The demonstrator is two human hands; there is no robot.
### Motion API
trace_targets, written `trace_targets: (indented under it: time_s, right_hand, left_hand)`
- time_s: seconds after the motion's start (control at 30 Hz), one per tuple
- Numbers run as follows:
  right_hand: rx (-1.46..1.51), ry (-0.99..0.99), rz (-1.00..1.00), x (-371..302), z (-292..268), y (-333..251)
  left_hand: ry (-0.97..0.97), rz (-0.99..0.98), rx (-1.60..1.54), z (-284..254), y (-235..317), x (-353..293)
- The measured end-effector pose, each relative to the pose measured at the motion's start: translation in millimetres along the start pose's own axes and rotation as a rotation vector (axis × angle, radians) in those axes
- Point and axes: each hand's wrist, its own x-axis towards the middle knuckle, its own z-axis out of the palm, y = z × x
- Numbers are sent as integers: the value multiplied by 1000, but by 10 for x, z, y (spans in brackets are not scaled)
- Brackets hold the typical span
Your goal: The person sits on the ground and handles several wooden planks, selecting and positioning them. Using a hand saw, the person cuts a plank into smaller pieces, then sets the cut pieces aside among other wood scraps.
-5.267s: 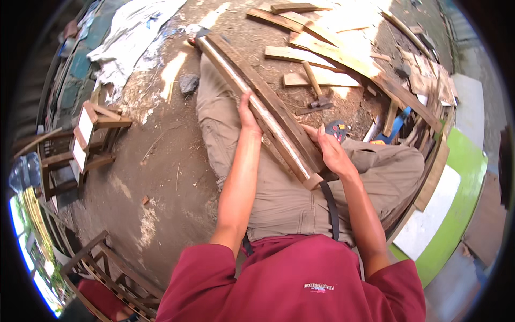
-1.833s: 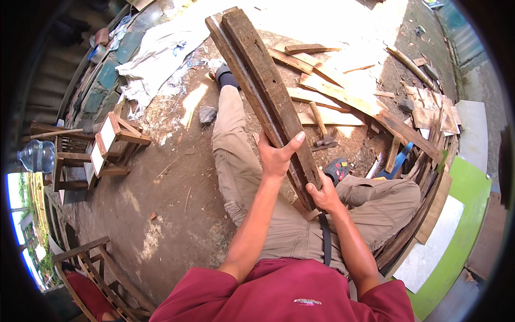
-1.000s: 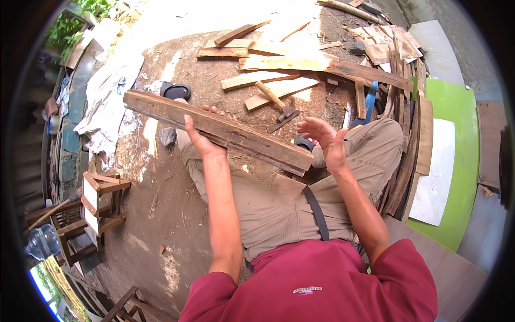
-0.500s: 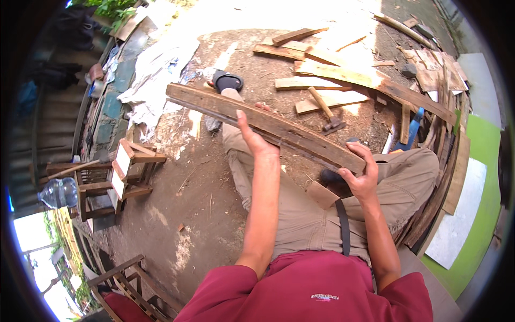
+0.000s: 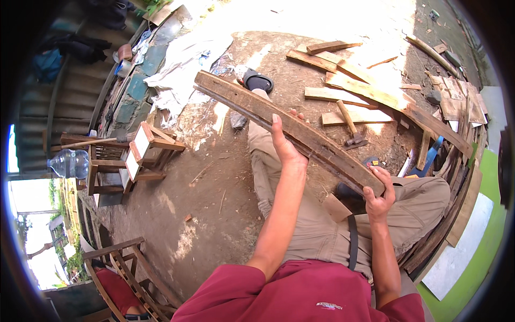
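Note:
A long, weathered wooden beam [image 5: 322, 149] slants across my lap, its far end up to the left and its near end down to the right. A groove or ledge runs along its side. My left hand [image 5: 288, 147] is closed round the beam near its middle, thumb on the near side and fingertips showing past the far edge. At the lower right end, my right hand [image 5: 380, 198] grips the beam with its fingers over the edge and its thumb by the end face. A small wood piece [image 5: 337, 208] lies on my lap below the beam.
Beyond the beam, a hammer [image 5: 351, 126] lies among several loose boards [image 5: 370, 90]. A blue-handled tool [image 5: 429, 158] rests at the right beside stacked planks [image 5: 450, 206]. Small wooden frames [image 5: 142, 161], a clear plastic bottle [image 5: 70, 163] and white cloth [image 5: 185, 70] are leftward.
The view has turned left, so the surroundings sit farther right. The beam slopes somewhat more steeply in view. My right hand's fingers have shifted at its end; both hands still hold it.

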Motion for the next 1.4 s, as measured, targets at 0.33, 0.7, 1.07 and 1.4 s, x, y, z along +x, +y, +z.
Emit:
trace_targets:
  time_s: [0.33, 0.7, 1.07, 1.4]
  right_hand:
    - [5, 30, -4, 9, 53, -42]
    - [-211, -45, -59, 24, 52, -66]
    - [-136, -298, 135, 132, 32, -122]
    - [-157, -637, 343, 329, 568, -298]
  left_hand:
    - [-100, 34, -60, -45, 202, -55]
    - [-79, 150, -35, -111, 383, -52]
    - [-162, 142, 10, -319, 332, 100]
    - [-284, 107, 97, -228, 208, -48]
